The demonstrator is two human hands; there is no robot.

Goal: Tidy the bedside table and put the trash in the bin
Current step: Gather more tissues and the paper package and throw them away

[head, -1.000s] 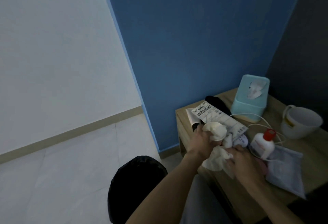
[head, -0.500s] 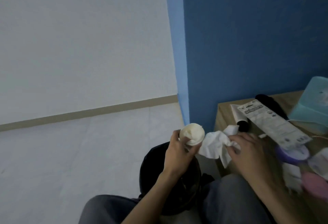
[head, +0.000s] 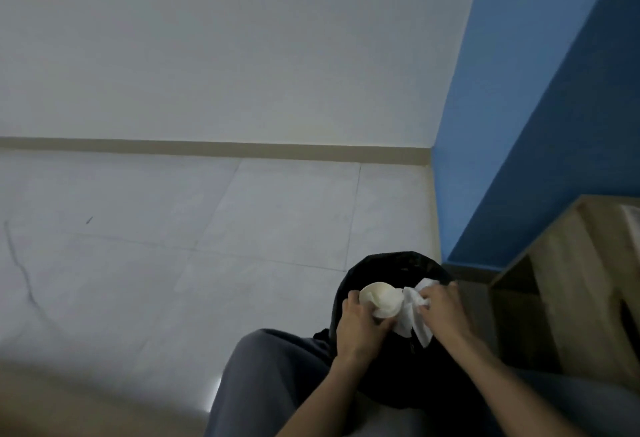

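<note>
A black bin point(head: 388, 263) lined with a dark bag stands on the floor between my knees and the bedside table point(head: 571, 284). My left hand point(head: 360, 325) grips a crumpled cream paper cup point(head: 379, 298) over the bin's mouth. Beside it, my right hand point(head: 443, 308) pinches a crumpled white tissue point(head: 412, 315), which hangs over the opening and touches the cup. The inside of the bin is too dark to make out.
Only the wooden table's left side panel and a corner of its top show at the right edge. A blue wall point(head: 554, 107) rises behind the table, a white wall point(head: 207, 38) to the left. Pale floor tiles point(head: 173, 246) spread left of the bin. My grey trouser leg point(head: 263, 377) is below.
Both hands carried the cup and the tissue leftward and down from beside the table to above the bin's mouth. My view swung left, so the tabletop items left the frame.
</note>
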